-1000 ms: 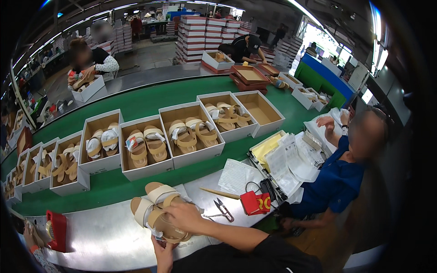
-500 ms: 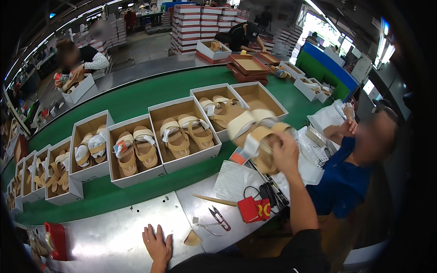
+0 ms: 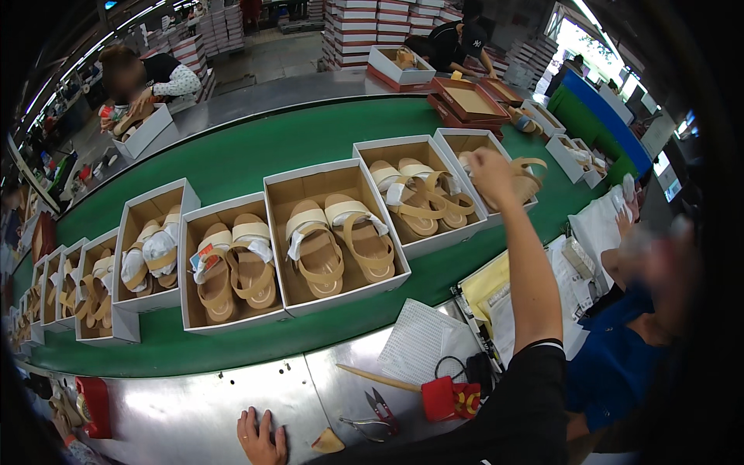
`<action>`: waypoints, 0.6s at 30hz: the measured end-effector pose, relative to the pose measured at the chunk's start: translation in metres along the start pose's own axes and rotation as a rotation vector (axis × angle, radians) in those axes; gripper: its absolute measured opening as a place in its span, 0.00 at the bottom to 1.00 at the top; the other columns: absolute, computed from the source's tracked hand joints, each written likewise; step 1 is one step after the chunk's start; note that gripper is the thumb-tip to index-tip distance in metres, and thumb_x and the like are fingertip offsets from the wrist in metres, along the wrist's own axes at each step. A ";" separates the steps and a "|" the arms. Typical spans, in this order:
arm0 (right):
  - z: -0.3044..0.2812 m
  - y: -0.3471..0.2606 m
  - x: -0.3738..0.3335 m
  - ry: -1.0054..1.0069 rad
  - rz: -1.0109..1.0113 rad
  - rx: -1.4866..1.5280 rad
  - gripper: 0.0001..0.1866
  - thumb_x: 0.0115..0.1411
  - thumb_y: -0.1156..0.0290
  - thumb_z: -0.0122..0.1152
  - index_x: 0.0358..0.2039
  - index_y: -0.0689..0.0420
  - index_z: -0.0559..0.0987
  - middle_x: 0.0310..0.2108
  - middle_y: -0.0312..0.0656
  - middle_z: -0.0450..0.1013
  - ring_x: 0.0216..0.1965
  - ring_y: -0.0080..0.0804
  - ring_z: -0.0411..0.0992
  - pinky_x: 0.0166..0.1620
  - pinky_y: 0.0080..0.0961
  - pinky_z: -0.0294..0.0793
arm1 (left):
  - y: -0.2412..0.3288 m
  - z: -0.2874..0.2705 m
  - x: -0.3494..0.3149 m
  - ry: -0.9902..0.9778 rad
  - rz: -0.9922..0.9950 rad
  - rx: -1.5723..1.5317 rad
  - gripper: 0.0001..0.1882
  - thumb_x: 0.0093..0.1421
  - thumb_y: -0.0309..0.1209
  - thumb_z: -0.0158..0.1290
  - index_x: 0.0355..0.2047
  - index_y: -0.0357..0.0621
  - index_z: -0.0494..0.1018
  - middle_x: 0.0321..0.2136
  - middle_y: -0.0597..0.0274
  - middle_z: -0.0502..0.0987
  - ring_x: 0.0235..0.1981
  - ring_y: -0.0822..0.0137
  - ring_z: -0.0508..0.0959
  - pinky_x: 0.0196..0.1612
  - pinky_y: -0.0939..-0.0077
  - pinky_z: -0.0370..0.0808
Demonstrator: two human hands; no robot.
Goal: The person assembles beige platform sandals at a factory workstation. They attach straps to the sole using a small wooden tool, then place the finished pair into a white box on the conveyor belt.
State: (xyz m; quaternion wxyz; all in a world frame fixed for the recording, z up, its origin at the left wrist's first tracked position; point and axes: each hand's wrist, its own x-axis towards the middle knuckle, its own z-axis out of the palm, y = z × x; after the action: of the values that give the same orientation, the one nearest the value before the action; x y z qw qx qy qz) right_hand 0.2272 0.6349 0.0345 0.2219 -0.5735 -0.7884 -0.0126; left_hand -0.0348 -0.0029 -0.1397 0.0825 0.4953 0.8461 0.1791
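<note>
My right hand reaches over the white box at the right end of the near row. It is closed on a pair of tan sandals, lowered into that box; my hand hides part of them. On the metal table, my left hand rests with its fingers spread, holding nothing. A small tan wedge-shaped piece lies just right of it. The neighbouring box holds a pair of tan sandals with cream straps.
More boxed sandals line the green belt to the left. Thread snippers, pliers, a stick and a red pouch lie nearby. A co-worker in blue is at right; others work across the belt.
My right hand has carried the sandals away from me, from above the papers into the rightmost box. The view has shifted; my left hand stays on the table.
</note>
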 end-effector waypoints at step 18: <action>-0.056 -0.122 -0.115 0.131 -0.068 0.289 0.18 0.61 0.59 0.59 0.24 0.63 0.76 0.24 0.54 0.74 0.26 0.54 0.72 0.32 0.44 0.70 | -0.007 -0.002 -0.008 0.134 0.057 -0.140 0.24 0.60 0.36 0.57 0.55 0.40 0.73 0.59 0.36 0.68 0.60 0.35 0.65 0.63 0.44 0.60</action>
State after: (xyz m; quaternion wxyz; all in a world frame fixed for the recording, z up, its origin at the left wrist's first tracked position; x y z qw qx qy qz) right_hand 0.1628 0.4745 0.0713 0.3524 -0.5064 -0.7850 0.0562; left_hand -0.0369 -0.0134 -0.1409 0.0547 0.4989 0.8208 0.2727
